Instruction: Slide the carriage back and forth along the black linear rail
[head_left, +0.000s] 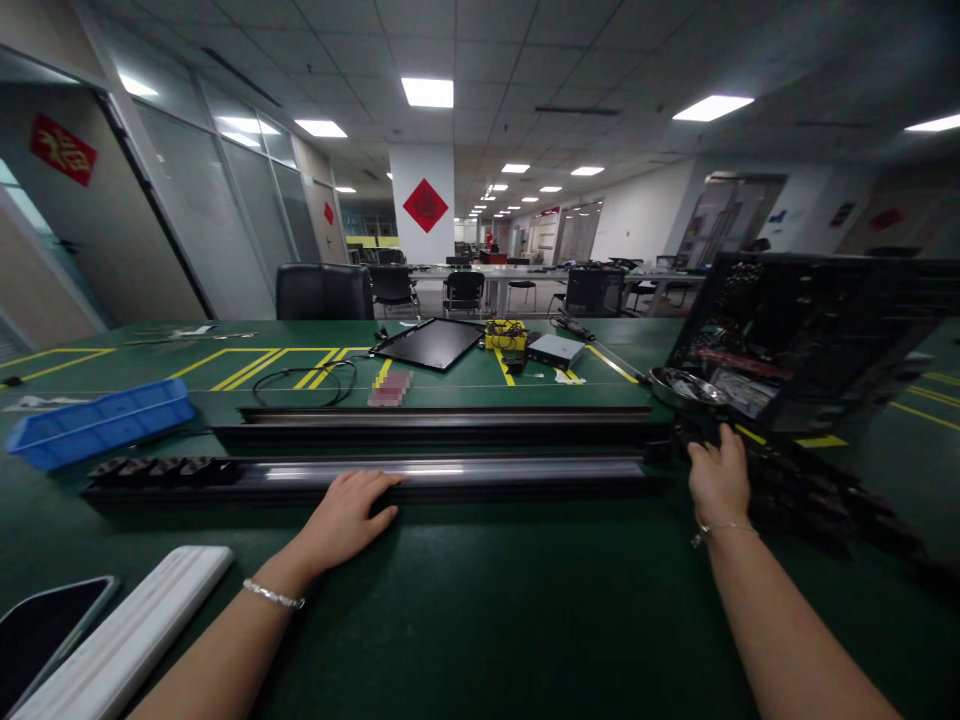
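Observation:
My left hand point(349, 518) lies across the near edge of a long black rail point(450, 482), fingers stretched out and thumb apart. A shiny strip runs along the rail's channel, and several black ridged pieces point(161, 470) sit in a row in its left end. Beyond it lies a second long black rail point(442, 425), parallel to the first. At the right, my right hand point(720, 485) has its fingers bent down on a dark piece just past the rail's end; its shape blurs into the dark heap. A heap of black parts point(825, 495) spreads beside that hand, with a round metal dish point(686, 388) of small items behind it.
An opened black computer case point(810, 340) stands at the right. A blue bin point(105, 420) is at the left, with a white bar point(142, 625) and a phone point(52, 635) nearer me. Farther back lie a dark flat panel point(431, 343), a grey box point(555, 349) and cables point(304, 383).

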